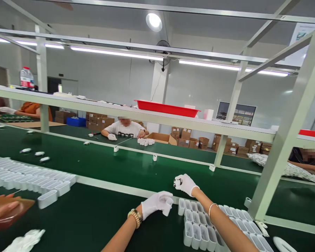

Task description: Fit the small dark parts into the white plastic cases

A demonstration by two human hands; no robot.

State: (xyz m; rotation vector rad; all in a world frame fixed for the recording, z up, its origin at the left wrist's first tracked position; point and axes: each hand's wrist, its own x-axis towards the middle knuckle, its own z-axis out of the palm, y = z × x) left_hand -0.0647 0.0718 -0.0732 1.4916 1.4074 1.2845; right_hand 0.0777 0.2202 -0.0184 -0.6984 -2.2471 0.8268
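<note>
My left hand [155, 204], in a white glove, is closed around a small white plastic housing [168, 207] just in front of the pale strip along the bench. Farther forward and to the right, my right hand [187, 184], also gloved, pinches a small white part with dark spots [177, 183] over the green belt; its exact kind is too small to make out. Beneath my right forearm stand rows of white oval open-topped housings [196, 231]. More of these housings [248, 224] are lined up on the other side of that forearm.
Another block of housings [23, 176] stands at left, by a co-worker's hand [2, 210]. Small white parts [39, 154] lie on the green belt [131, 171]. A shelf with a red tray [168, 109] crosses above; a metal post [280, 140] rises at right. A person [126, 129] sits opposite.
</note>
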